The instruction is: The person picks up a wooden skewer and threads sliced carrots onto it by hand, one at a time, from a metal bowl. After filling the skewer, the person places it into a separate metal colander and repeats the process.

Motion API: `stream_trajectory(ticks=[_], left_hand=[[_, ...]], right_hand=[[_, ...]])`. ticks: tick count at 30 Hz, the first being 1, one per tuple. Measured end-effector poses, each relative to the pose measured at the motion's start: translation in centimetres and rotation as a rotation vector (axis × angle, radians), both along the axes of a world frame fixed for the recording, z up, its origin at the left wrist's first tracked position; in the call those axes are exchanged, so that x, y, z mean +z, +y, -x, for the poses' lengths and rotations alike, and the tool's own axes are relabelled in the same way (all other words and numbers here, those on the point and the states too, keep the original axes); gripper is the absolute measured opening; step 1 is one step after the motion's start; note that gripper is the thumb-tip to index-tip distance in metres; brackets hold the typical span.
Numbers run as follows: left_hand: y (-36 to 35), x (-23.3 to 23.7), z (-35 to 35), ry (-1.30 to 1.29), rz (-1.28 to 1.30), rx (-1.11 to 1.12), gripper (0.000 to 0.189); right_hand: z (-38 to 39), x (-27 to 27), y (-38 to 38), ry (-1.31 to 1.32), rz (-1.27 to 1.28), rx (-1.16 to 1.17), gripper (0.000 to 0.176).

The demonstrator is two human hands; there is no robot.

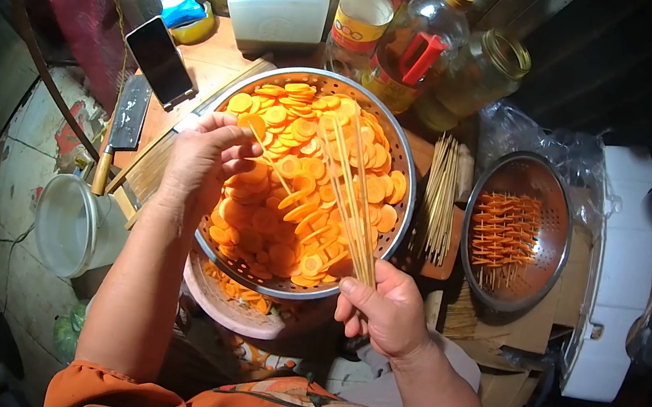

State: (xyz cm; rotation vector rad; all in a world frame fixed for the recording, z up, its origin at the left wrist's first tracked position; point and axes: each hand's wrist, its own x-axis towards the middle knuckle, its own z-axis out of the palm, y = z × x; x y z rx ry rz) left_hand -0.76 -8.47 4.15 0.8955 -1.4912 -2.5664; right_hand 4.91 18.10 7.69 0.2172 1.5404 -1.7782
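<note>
A large perforated metal colander (394,242) holds a heap of sliced carrot rounds (296,124). Over its left side my left hand (213,153) pinches a thin wooden skewer (275,173), which slants down toward the slices. My right hand (388,309), at the lower right rim, is closed round the lower ends of a fanned bundle of skewers (352,226). The bundle's upper ends spread above the carrots. To the right, a smaller colander (544,251) contains carrot slices threaded on skewers (504,231). Between the colanders lies another bundle of skewers (440,198).
Behind the large colander stand a white jug (278,8), bottles (362,22) and a glass jar (484,74). A phone (161,61) and a cleaver (129,117) are at left, above a white bucket (64,227). A pink basin (228,313) sits below the colander; white foam (617,281) stands far right.
</note>
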Motion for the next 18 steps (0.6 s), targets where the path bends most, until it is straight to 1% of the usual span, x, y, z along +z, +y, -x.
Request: stream_trajectory(ticks=[3, 11, 14, 16, 18], left_hand=[[-0.5, 0.2, -0.2, 0.035, -0.062, 0.075, 0.018], [-1.2, 0.0, -0.2, 0.047, -0.055, 0.039, 0.015], [-1.1, -0.1, -0.1, 0.05, -0.025, 0.039, 0.012], [-0.9, -0.5, -0.2, 0.117, 0.078, 0.029, 0.01], [-0.3, -0.9, -0.3, 0.153, 0.122, 0.023, 0.009]], right_hand=[[0.0, 0.0, -0.1, 0.012, -0.018, 0.022, 0.015], [0.0, 0.4, -0.3, -0.003, -0.018, 0.042, 0.014], [0.0, 0.1, -0.2, -0.004, -0.016, 0.037, 0.013], [-0.1, 0.1, -0.2, -0.006, -0.015, 0.03, 0.015], [-0.1, 0.2, -0.1, -0.009, -0.027, 0.024, 0.014]])
